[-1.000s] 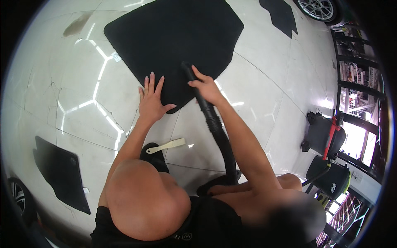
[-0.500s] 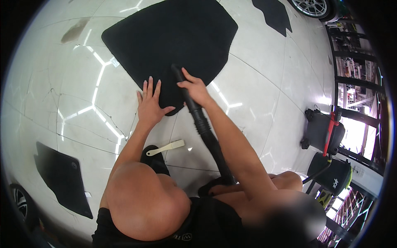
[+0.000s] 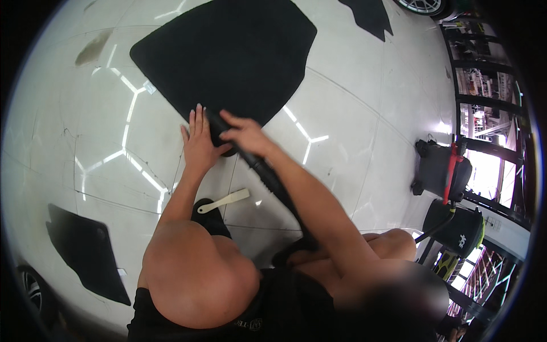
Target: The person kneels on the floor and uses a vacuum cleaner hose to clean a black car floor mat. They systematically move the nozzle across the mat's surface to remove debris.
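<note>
Matt black, cloth-like angular mat point(image 3: 228, 57); glossy whitish tiled floor point(image 3: 347, 142).
Black tubular hose point(image 3: 269, 179) looks like ribbed plastic; slim cream tool point(image 3: 227, 199), smooth plastic.

Large mat point(image 3: 239, 57) on floor point(image 3: 364, 131) ahead, handled tool point(image 3: 225, 200) nearer, second mat point(image 3: 85, 248) left.

From my remote view I make out a white marking point(image 3: 462, 241) on the black container point(image 3: 441, 221) at the right, and pale lettering point(image 3: 246, 325) on the black clothing point(image 3: 290, 305), too blurred to read fully.

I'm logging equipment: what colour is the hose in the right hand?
The hose is black; the head view shows it best.
</note>
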The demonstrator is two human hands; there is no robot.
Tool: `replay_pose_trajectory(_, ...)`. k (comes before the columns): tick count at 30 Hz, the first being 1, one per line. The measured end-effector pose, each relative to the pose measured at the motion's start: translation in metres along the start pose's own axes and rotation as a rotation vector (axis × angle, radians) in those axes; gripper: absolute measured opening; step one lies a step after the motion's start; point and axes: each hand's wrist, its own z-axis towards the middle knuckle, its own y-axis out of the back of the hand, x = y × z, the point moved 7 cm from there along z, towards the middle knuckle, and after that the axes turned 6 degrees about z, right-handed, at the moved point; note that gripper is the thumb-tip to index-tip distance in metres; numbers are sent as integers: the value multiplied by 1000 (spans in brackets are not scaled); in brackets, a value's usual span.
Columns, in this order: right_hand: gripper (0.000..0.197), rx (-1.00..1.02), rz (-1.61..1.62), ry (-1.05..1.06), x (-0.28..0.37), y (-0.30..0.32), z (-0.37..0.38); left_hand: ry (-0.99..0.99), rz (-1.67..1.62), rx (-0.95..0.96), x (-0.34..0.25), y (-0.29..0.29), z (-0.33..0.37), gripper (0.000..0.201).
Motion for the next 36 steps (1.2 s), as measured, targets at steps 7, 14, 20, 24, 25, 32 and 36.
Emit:
replay_pose_trajectory(7,73,127,152,-87,19,-28,-12,34,-99,-46,8,8,-2,139)
replay_pose_trajectory(14,76,-255,185,-209,7,81,-5,10,-143,-50,-2,12,-1,138)
replay_pose_trajectory(20,74,-84,-88,35,8,45,7,16,-151,-34,-1,11,-2,139)
replay_pose_trajectory(24,80,-329,189,-104,-3,82,5,-16,-153,-81,-5,12,4,138)
replay_pose_trajectory(25,81,-277,75,-70,-3,64,4,-8,-142,-76,-3,13,3,138)
replay_pose_trajectory(32,76,-359,118,-36,-5,82,-10,-2,-143,-77,-7,13,5,138)
replay_pose_trajectory(36,78,20,-203,77,13,13,-17,3,-119,-60,-5,10,4,138)
